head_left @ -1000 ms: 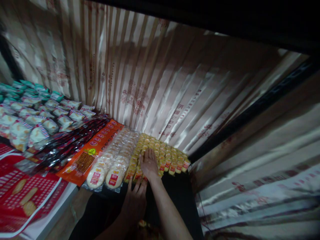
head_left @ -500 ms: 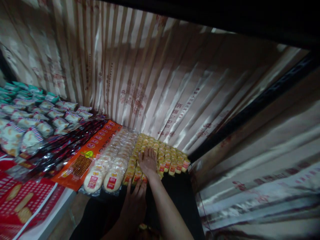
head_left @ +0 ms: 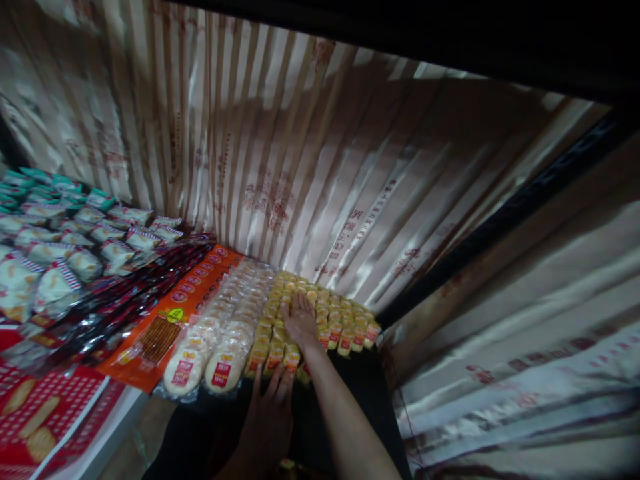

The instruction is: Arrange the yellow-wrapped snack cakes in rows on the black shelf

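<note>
My right hand [head_left: 300,317] lies flat with fingers stretched out on top of the rows of small yellow snack packets [head_left: 340,320] at the shelf's right end. Below it, my left hand [head_left: 269,413] reaches up with fingers extended, its fingertips touching the near ends of the yellow packets [head_left: 280,357] at the shelf's front edge. Neither hand grips anything. To the left of the yellow rows lie clear packs of round white rice crackers [head_left: 220,347] with red labels.
Further left are an orange snack pack [head_left: 175,313], dark red packets [head_left: 125,293], white and green wrapped snacks [head_left: 60,227], and red checked packages [head_left: 40,413]. Shiny striped printed sheeting [head_left: 300,173] forms the back wall. A dark overhang [head_left: 450,33] is above.
My right hand slid slightly further onto the yellow packets. The view shifted a little, so the shelf contents sit lower and to the left. My left hand stays at the front edge.
</note>
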`<action>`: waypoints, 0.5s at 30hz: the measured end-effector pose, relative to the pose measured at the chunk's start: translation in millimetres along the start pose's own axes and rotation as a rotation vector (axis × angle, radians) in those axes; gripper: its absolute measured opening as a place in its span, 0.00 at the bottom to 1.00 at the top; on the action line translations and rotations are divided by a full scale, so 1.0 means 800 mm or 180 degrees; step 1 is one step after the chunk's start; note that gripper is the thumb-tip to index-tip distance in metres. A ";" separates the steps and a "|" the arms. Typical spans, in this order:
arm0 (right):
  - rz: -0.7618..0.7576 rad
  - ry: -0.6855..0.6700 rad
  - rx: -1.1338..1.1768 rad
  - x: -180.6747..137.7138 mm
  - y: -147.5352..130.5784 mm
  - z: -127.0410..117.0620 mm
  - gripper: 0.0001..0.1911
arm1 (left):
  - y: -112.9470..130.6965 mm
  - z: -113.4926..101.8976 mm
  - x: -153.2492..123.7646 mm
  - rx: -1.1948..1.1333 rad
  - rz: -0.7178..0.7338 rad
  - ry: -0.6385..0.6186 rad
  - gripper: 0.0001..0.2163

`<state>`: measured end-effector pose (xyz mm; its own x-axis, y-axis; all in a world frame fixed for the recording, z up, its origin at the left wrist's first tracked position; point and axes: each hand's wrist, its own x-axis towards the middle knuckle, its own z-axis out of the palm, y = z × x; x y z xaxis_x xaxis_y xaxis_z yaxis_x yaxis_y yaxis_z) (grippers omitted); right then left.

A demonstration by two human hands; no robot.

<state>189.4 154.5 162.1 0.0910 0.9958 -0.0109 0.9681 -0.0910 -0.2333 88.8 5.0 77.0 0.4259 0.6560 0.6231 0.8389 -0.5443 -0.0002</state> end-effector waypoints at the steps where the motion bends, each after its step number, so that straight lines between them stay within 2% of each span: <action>1: -0.0020 -0.0005 0.0019 0.000 0.001 0.000 0.35 | 0.000 0.000 0.000 -0.0003 0.0010 -0.0027 0.20; 8: 0.0124 0.0228 0.0029 0.014 0.006 0.002 0.33 | -0.001 -0.007 0.006 -0.0007 0.0005 0.0001 0.19; 15: -0.0094 0.0414 0.0342 0.025 0.010 0.004 0.32 | -0.001 -0.003 0.004 -0.0049 0.0024 -0.0099 0.20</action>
<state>197.8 173.9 156.8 0.0990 0.9876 0.1219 0.9409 -0.0531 -0.3345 88.4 6.1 81.0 0.4428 0.6676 0.5985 0.8303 -0.5573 0.0074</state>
